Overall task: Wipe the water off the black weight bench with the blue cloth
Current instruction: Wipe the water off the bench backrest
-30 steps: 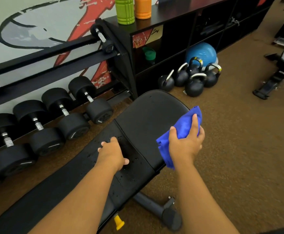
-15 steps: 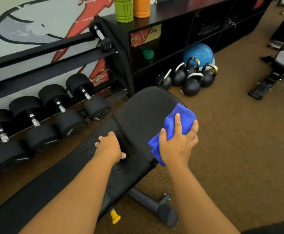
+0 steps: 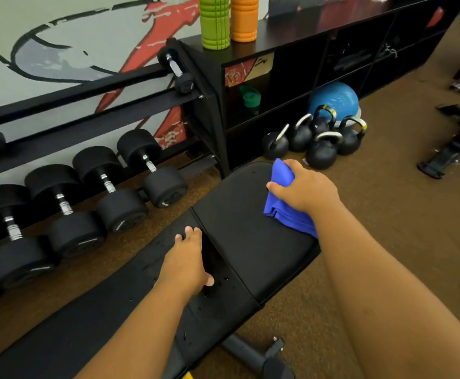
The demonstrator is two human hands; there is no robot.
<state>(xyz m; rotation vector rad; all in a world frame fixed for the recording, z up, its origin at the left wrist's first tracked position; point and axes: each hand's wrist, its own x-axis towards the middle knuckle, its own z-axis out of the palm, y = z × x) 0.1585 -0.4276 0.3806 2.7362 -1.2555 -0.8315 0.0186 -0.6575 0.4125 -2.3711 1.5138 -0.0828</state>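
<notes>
Much of the bench and its wet patches lies out of my sight.

My right hand [image 3: 306, 188] covers the middle of the blue cloth [image 3: 283, 203], and my forearm hides its trailing end. My left hand [image 3: 186, 262] masks the gap between the pads of the black weight bench [image 3: 239, 228], whose long pad runs off the lower left edge. Droplets beside my thumb are too small to count. The foam rollers [image 3: 227, 20] are cropped at top.
</notes>
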